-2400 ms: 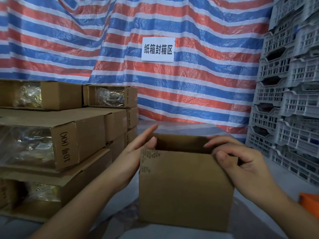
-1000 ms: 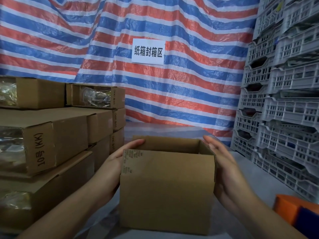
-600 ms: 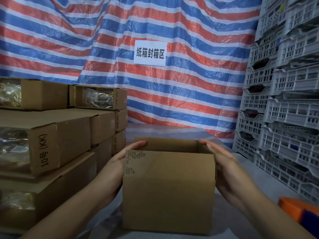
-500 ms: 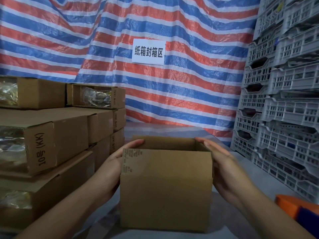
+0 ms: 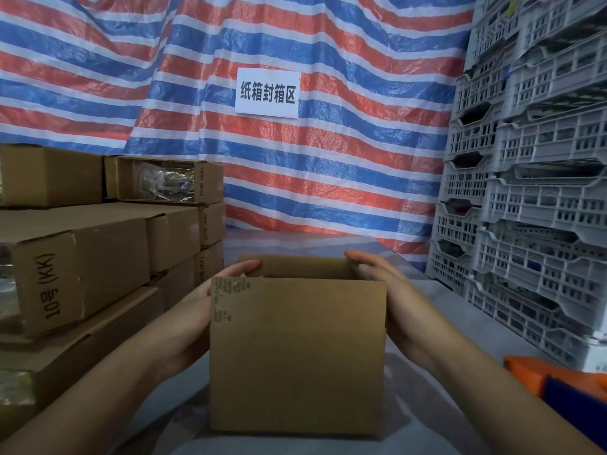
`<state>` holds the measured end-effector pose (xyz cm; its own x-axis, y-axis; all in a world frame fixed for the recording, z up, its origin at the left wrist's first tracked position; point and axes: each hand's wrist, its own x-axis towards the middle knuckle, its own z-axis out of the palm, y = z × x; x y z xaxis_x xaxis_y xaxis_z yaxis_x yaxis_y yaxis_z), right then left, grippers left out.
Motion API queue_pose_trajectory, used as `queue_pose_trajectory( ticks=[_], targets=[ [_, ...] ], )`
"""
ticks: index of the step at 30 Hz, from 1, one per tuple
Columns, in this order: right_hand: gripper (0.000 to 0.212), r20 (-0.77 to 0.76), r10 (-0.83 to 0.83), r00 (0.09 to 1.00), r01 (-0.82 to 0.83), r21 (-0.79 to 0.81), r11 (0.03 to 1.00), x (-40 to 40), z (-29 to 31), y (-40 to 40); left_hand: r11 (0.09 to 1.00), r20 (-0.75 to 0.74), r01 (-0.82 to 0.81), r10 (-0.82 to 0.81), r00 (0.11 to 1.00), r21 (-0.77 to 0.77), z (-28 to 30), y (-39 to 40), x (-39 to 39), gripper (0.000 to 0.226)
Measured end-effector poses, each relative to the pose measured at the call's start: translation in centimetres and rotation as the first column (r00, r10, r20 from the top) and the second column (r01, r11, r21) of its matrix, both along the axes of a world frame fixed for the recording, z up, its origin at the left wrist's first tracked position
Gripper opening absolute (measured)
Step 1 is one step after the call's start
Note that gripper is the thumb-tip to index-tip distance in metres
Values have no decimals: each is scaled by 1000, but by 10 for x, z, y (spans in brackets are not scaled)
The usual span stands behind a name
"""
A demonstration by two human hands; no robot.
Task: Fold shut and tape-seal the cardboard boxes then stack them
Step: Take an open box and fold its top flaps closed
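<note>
- we are looking at a plain brown cardboard box [image 5: 297, 356] standing upright on the grey table [image 5: 460, 330] right in front of us, its top open and its near wall matte and smooth, with a patch of torn, scuffed paper and faint print at the upper left corner that we cannot read.
- our left hand [image 5: 200, 310] is pressing flat against the box's left side, fingers straight, fingertips lying over the top edge at the far left corner.
- our right hand [image 5: 391, 300] is lying flat against the right side in the same way, fingers straight and reaching over the far right corner of the rim; neither hand is curling round anything.
- to the left, a stack of boxes [image 5: 85, 257] is sitting in rough tiers, the same corrugated brown, some showing crinkled clear plastic; one end is reading "10号 (kk)".
- behind, a woven tarp [image 5: 328, 159] is hanging in red, blue and white stripes, wrinkled, and carrying a white sign [image 5: 266, 93] reading "纸箱封箱区".
- on the right, grey plastic crates [image 5: 532, 192] with slotted walls are standing stacked high.
- an orange and blue object [image 5: 565, 382] is lying at the right edge; we cannot tell what it is.
</note>
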<state>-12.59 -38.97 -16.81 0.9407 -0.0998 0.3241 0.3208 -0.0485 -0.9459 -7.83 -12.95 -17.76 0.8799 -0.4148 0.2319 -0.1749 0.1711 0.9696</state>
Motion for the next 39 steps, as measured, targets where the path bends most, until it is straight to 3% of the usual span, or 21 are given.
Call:
queue_pose_trajectory(
  ticks=[5,9,10,15,18,22,24,27,28,30,36,39],
  targets=[
    [42,61,46,997,-46,0,999,4,-8,3,1000,28,15,-15,999,15,-1,2,4,49],
    [11,101,13,995,-14,14,1000,3,-9,1,1000,30,11,-11,999,5,-1,3,4,49],
    [12,92,-20,996,20,-2,1000,1,-8,0,1000,34,20,-20,999,8,0,2,2,49],
    [53,-73,-182,981,164,-201,966,-3,-9,-5,1000,46,-9,8,999,12,-2,0,-2,45],
    [77,-100,-116,988,96,-184,978,-8,-6,-5,996,67,-79,76,995,35,-3,0,-6,32],
    [67,-46,75,996,-82,-163,983,-26,-12,-15,991,42,-109,106,994,74,-3,5,-12,73],
    [75,-42,77,996,-85,-245,966,-28,-9,-21,986,77,-117,109,991,119,-4,9,-14,82],
    [110,-87,67,994,-101,-483,870,-29,0,-24,976,158,-88,58,986,197,-4,14,-21,63],
    [104,-81,88,993,-117,-502,857,-31,-1,-26,975,178,-74,37,983,211,-2,14,-23,55],
    [70,-9,117,993,-106,-494,863,-29,2,-18,969,210,-85,35,977,234,0,13,-23,48],
    [13,40,-20,999,31,-315,949,-16,-9,-9,964,203,-210,176,963,164,-2,6,-16,9],
    [19,20,5,1000,-1,-155,988,-14,-11,-8,981,117,-184,175,977,66,-4,5,-14,31]
  ],
)
